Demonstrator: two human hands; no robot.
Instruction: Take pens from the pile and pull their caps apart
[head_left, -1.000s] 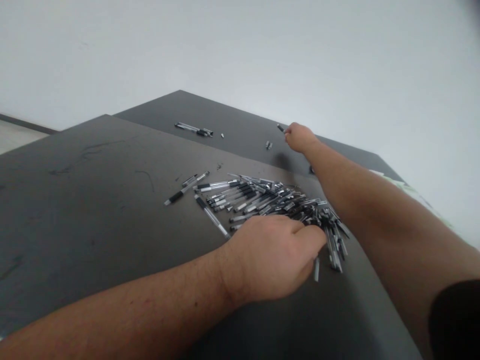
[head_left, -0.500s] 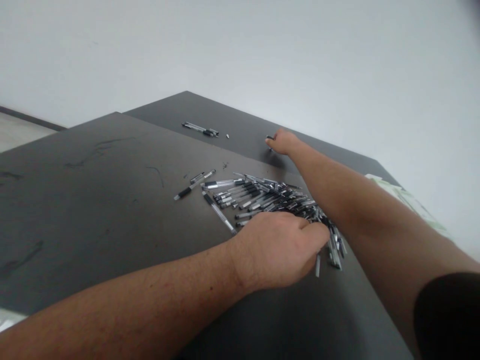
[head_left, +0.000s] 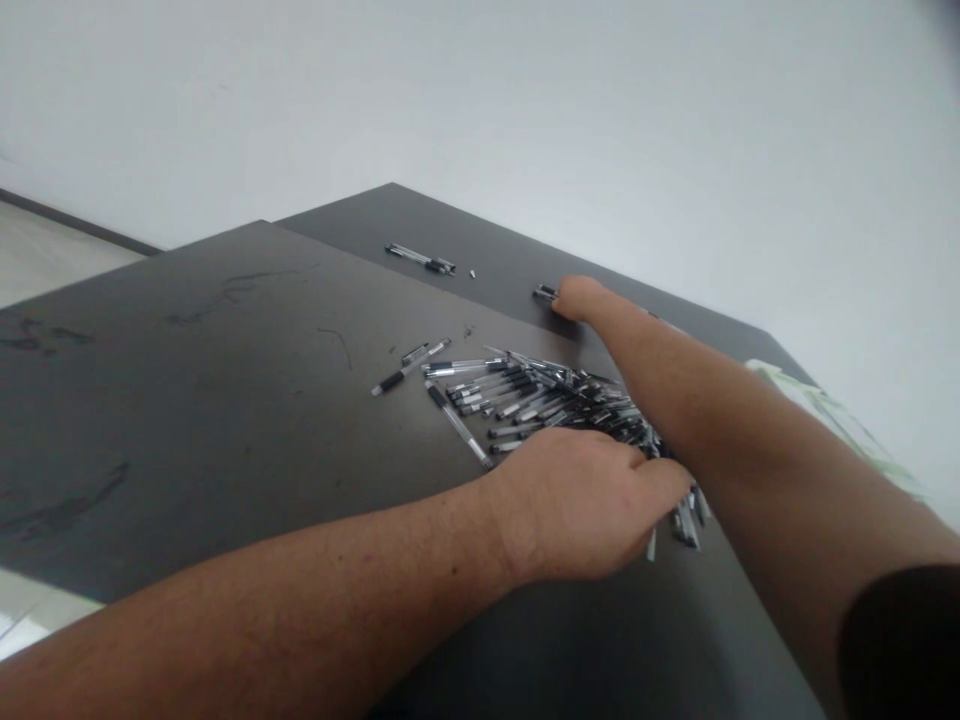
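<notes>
A heap of clear pens with black grips (head_left: 529, 395) spreads over the near dark table. My left hand (head_left: 592, 500) is closed at the near side of this heap, knuckles up. Its curled fingers are mostly hidden, so what they grip cannot be made out. Farther off, my right hand (head_left: 579, 298) is closed around pens (head_left: 545, 292) low over the back table, their ends sticking out to the left. My right forearm covers part of the heap's right side.
Several pens (head_left: 420, 258) lie together on the back table (head_left: 495, 235), with a small white piece (head_left: 472, 273) beside them. Loose pens (head_left: 411, 368) lie left of the heap. White-and-green sheets (head_left: 832, 420) are at the right edge, and a pale wall rises behind.
My right hand has come down a little, and the pen ends now point left, low over the back table. The view has shifted slightly left. My left hand stays closed by the heap.
</notes>
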